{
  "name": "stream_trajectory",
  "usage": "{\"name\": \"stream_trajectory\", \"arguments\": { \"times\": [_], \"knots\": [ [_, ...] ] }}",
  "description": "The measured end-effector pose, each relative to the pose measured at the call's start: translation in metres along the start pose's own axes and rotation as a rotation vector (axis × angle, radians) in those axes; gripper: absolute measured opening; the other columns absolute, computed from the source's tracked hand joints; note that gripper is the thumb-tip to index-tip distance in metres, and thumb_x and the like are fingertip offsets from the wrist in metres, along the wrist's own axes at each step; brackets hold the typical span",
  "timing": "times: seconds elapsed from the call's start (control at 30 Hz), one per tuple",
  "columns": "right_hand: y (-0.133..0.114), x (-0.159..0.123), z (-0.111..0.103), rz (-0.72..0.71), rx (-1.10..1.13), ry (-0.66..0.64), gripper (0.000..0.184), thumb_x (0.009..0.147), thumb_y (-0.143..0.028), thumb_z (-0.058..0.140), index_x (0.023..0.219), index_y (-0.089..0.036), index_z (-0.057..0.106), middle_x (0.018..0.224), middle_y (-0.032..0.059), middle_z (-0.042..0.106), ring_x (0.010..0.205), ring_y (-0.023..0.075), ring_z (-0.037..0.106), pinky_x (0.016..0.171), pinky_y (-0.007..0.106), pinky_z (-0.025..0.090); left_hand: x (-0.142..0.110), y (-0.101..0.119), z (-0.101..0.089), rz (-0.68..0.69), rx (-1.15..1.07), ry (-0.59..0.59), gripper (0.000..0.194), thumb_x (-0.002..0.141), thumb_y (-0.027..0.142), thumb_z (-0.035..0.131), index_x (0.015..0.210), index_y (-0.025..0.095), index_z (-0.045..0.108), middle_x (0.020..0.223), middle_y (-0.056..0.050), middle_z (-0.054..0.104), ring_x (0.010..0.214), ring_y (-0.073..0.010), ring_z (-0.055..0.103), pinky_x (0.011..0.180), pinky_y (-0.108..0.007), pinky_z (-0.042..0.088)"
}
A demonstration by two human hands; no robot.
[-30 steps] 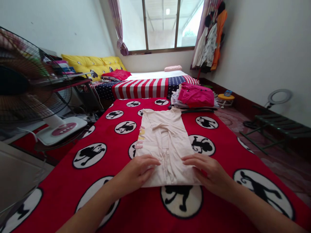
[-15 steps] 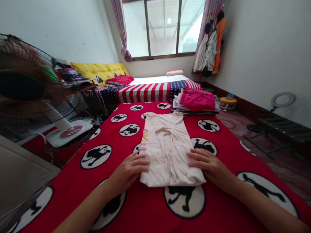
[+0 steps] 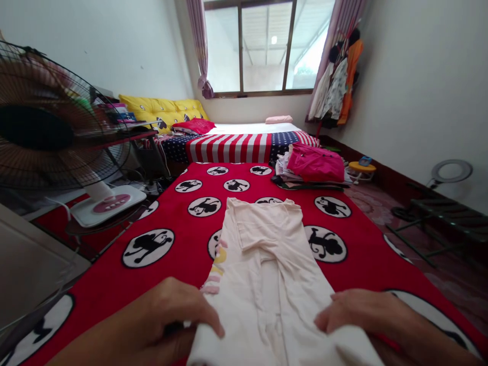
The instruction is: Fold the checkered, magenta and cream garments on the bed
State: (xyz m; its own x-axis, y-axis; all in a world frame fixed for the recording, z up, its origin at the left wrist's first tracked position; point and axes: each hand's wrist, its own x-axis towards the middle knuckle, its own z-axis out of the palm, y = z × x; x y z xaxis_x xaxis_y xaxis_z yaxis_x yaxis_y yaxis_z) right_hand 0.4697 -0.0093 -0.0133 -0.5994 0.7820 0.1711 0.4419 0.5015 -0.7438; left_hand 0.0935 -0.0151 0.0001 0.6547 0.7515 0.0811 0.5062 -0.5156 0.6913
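A cream shirt point(image 3: 247, 284) lies on the red blanket in front of me, its sides folded inward. Pink and yellow trim point(image 3: 216, 269) shows along its left edge. My left hand point(image 3: 171, 310) grips the near left part of the shirt, thumb below and fingers on top. On the near right side, my right hand point(image 3: 354, 317) pinches the cloth in the same way. Between the hands the near end of the shirt is lifted toward me and runs out at the bottom of the picture. Its far end rests flat on the blanket.
The red blanket point(image 3: 152, 274) has black monkey prints in white circles. A stack of folded clothes with a pink garment point(image 3: 316, 163) on top sits at its far right. A fan point(image 3: 46, 122) stands left, a stool point(image 3: 361, 169) and folding chair point(image 3: 446, 213) right.
Both hands went from lying flat on the shirt to gripping its near corners. The shirt has been pulled toward me and its near end raised.
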Motion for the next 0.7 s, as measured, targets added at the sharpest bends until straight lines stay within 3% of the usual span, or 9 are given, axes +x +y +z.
{"name": "stream_trajectory", "arguments": {
  "times": [0.07,0.17,0.27,0.33,0.43,0.5,0.6,0.7],
  "knots": [
    [0.013,0.024,-0.014,0.159,0.156,0.198,0.034,0.084,-0.050,0.057,0.096,-0.023,0.074,0.091,0.0090,0.074,0.084,0.0274,0.069,0.071,0.033,0.057,0.032,-0.010,-0.017,-0.038,-0.159,0.089,0.021,0.087,0.035,0.058,0.099,0.025,0.072,0.091,-0.004,0.072,0.084,-0.0183,0.065,0.075,-0.021,0.051],
    [0.048,0.083,-0.032,0.319,0.395,0.386,0.038,0.076,-0.052,0.066,0.089,-0.017,0.072,0.081,0.0067,0.072,0.070,0.0218,0.066,0.061,0.029,0.054,0.100,-0.042,-0.035,-0.154,-0.478,0.321,0.034,0.078,0.048,0.067,0.092,0.017,0.072,0.081,-0.005,0.070,0.074,-0.0187,0.064,0.063,-0.022,0.051],
    [0.098,0.140,-0.028,0.453,0.562,0.528,0.037,0.074,-0.048,0.066,0.094,-0.017,0.067,0.084,0.0060,0.072,0.065,0.0184,0.065,0.054,0.027,0.051,0.163,-0.088,-0.031,-0.290,-0.652,0.493,0.052,0.069,0.055,0.072,0.101,0.014,0.069,0.081,-0.006,0.069,0.068,-0.0175,0.064,0.053,-0.021,0.048],
    [0.131,0.160,-0.015,0.542,0.501,0.628,0.035,0.071,-0.041,0.069,0.096,-0.017,0.064,0.086,0.0078,0.072,0.069,0.0205,0.066,0.058,0.029,0.052,0.188,-0.118,-0.018,-0.440,-0.690,0.609,0.057,0.066,0.048,0.077,0.109,0.013,0.065,0.079,-0.006,0.069,0.066,-0.0169,0.064,0.051,-0.020,0.047],
    [0.163,0.166,0.002,0.551,0.342,0.783,0.061,0.066,-0.035,0.072,0.121,-0.018,0.054,0.087,0.0083,0.073,0.081,0.0239,0.068,0.068,0.033,0.053,0.200,-0.147,0.002,-0.500,-0.694,0.657,0.073,0.065,0.035,0.080,0.129,0.015,0.052,0.073,-0.003,0.069,0.061,-0.0154,0.063,0.051,-0.020,0.046],
    [0.168,0.163,0.006,0.513,0.352,0.780,0.071,0.066,-0.036,0.071,0.131,-0.019,0.047,0.087,0.0068,0.073,0.079,0.0241,0.068,0.066,0.033,0.053,0.198,-0.153,0.008,-0.472,-0.728,0.632,0.078,0.063,0.032,0.080,0.134,0.017,0.049,0.076,-0.003,0.071,0.061,-0.0154,0.064,0.052,-0.021,0.047],
    [0.162,0.160,0.004,0.479,0.361,0.709,0.051,0.068,-0.040,0.068,0.113,-0.016,0.064,0.090,0.0077,0.073,0.078,0.0230,0.067,0.066,0.032,0.052,0.196,-0.152,0.008,-0.412,-0.760,0.634,0.062,0.061,0.031,0.079,0.119,0.013,0.063,0.090,-0.007,0.073,0.071,-0.0172,0.066,0.060,-0.023,0.050],
    [0.157,0.162,0.000,0.461,0.200,0.764,0.039,0.070,-0.041,0.066,0.100,-0.016,0.072,0.098,0.0083,0.073,0.084,0.0225,0.066,0.075,0.032,0.050,0.199,-0.151,0.007,-0.383,-0.628,0.720,0.047,0.067,0.031,0.074,0.111,0.013,0.069,0.094,-0.008,0.073,0.076,-0.0193,0.066,0.067,-0.026,0.052]
  ]
}}
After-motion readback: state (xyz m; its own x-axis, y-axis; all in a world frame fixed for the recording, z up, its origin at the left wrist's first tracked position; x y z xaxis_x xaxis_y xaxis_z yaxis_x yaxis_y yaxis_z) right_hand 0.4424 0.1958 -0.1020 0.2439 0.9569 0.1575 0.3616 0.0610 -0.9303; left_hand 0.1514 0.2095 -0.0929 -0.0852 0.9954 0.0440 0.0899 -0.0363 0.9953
